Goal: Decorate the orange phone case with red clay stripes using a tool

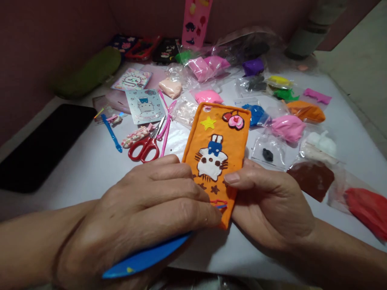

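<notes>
An orange phone case (220, 129), coated in what looks like clay, is tilted up before me. It bears an upside-down white cat figure (211, 164) in blue, a yellow star (208, 123), a cherry-and-heart shape (234, 120) and small brown stars. My right hand (272, 201) grips its right edge, thumb on the face. My left hand (151, 197) is closed over the lower left of the case, around a flat blue plastic tool (148, 255) that juts out below it. By its fingertips is a thin red outline (218, 201) with some blue; the fingers partly hide it.
Red-handled scissors (144, 149), a blue modelling tool (111, 133), pink tools (167, 125) and a cat card (145, 106) lie beyond my left hand. A black phone (48, 145) is further left. Bagged clay in several colours, including brown (313, 179) and red (367, 209), spreads along the right.
</notes>
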{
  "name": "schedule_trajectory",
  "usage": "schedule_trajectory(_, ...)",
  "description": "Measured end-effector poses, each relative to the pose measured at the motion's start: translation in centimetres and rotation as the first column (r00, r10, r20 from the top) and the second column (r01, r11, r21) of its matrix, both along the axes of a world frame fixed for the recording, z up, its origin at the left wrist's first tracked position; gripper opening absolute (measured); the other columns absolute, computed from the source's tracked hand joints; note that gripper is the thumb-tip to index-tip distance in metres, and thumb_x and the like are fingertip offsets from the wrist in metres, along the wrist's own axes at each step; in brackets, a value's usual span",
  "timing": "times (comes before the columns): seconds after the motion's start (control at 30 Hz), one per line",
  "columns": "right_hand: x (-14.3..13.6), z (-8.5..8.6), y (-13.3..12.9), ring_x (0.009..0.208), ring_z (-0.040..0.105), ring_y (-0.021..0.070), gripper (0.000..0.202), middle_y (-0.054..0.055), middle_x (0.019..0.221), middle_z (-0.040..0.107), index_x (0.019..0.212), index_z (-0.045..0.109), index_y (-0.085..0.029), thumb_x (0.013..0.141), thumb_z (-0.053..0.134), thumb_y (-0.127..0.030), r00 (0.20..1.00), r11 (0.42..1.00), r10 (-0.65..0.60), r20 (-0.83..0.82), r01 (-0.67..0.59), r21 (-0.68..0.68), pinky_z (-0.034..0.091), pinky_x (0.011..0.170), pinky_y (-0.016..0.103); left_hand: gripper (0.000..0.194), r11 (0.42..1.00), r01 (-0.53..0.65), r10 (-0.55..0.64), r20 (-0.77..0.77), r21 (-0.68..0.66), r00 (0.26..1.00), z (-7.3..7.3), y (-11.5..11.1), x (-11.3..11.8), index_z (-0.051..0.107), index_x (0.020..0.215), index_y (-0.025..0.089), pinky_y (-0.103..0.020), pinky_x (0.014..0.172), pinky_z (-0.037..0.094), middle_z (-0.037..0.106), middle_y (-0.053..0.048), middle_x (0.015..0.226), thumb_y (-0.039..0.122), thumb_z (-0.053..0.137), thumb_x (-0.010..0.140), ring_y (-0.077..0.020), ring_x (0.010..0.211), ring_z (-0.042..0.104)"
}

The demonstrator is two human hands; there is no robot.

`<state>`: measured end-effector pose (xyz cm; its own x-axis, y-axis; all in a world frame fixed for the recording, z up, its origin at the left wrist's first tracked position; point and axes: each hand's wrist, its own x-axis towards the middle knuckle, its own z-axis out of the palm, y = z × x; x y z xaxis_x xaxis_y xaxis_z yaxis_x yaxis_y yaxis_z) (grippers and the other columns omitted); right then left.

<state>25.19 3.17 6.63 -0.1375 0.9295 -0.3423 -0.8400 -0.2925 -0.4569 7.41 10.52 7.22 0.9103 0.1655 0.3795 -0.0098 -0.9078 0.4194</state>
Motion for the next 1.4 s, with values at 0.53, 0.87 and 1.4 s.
schedule_trajectory(0.53, -0.1, 0.1, 0.1, 0.103, 0.071, 0.0291, 0.047, 0.002, 0.086, 0.077, 0.107, 0.075, -0.027, 0.068, 0.06, -0.005, 1.0, 1.0, 0.001, 0.009, -0.001, -0.006, 0.053, 0.098, 0.046, 0.034, 0.973, 0.11, -0.105, 0.038, -0.204, 0.994, 0.5, 0.8, 0.1, 0.066, 0.111, 0.016, -0.031, 0.082, 0.05, 0.075, -0.006, 0.104, 0.032, 0.036, 0.107, -0.0179, 0.09, 0.068)
schedule_trajectory(0.87, 0.0, 0.1, -0.1, 0.101, 0.071, 0.0289, 0.033, 0.002, 0.079, 0.075, 0.088, 0.077, -0.026, 0.07, 0.059, -0.006, 1.0, 1.0, 0.012, 0.019, -0.012, 0.001, 0.053, 0.099, 0.045, 0.03, 0.975, 0.057, -0.044, 0.065, -0.215, 0.997, 0.6, 0.3, 0.5, 0.067, 0.106, 0.017, -0.03, 0.085, 0.046, 0.076, -0.003, 0.098, 0.029, 0.04, 0.107, -0.0165, 0.089, 0.067)
schedule_trajectory(1.4, -0.1, 0.1, -0.1, 0.105, 0.07, 0.0295, 0.041, 0.002, 0.087, 0.077, 0.101, 0.077, -0.027, 0.071, 0.059, -0.006, 1.0, 1.0, 0.006, 0.005, -0.006, 0.009, 0.052, 0.1, 0.047, 0.037, 0.981, 0.113, -0.111, 0.025, -0.157, 0.994, 1.0, 0.7, -0.2, 0.065, 0.114, 0.017, -0.034, 0.089, 0.047, 0.075, -0.006, 0.101, 0.029, 0.031, 0.106, -0.0194, 0.091, 0.068)
